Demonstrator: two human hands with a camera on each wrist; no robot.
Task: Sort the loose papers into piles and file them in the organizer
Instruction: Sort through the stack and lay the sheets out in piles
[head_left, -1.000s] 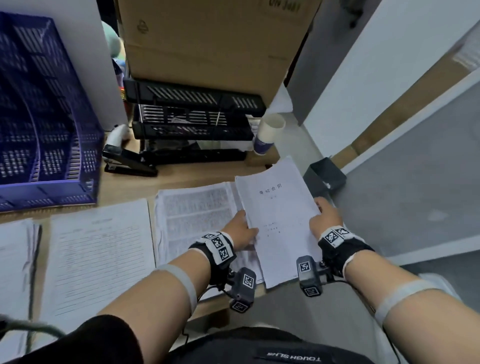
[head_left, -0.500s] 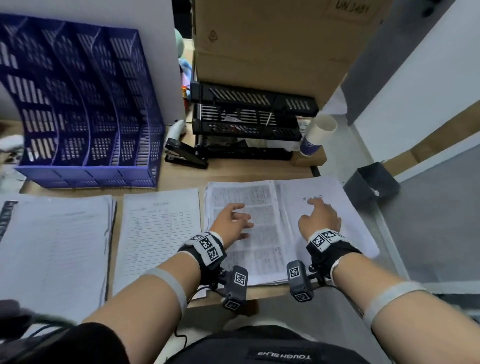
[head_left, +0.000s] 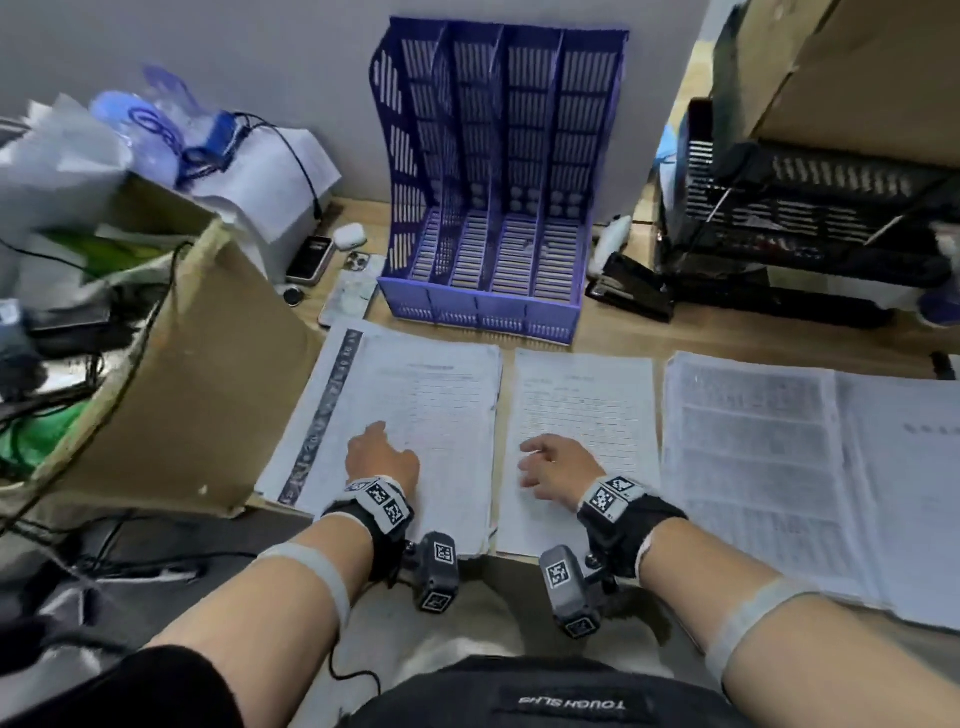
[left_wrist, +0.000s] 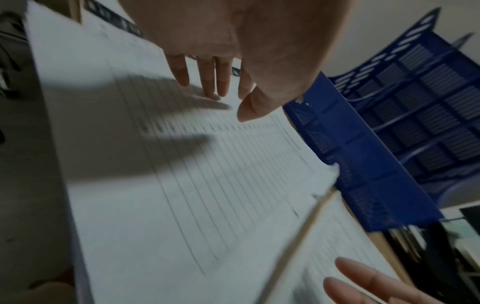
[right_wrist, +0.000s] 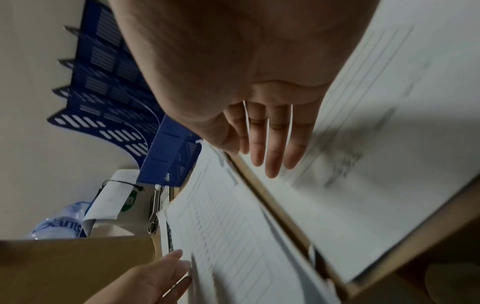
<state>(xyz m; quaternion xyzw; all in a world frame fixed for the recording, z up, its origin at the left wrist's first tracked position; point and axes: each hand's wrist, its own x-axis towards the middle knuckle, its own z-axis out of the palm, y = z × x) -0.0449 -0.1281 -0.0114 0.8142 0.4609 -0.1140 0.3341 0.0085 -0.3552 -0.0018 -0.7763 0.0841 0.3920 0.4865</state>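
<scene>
Both hands, left (head_left: 383, 457) and right (head_left: 558, 467), hover open-fingered, gripping nothing, over two piles (head_left: 415, 415) before the organizer (head_left: 498, 171); squaring one pile's edges first should ease filing.

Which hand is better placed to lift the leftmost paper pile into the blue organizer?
Probably the left hand: it is already over the leftmost pile, while the right hand is over the neighbouring pile.

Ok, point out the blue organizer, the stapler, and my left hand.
blue organizer (head_left: 483, 306): head view, its low front wall.
stapler (head_left: 631, 286): head view, middle of its black body.
left hand (head_left: 382, 457): head view, back of the hand, over the leftmost pile.
</scene>
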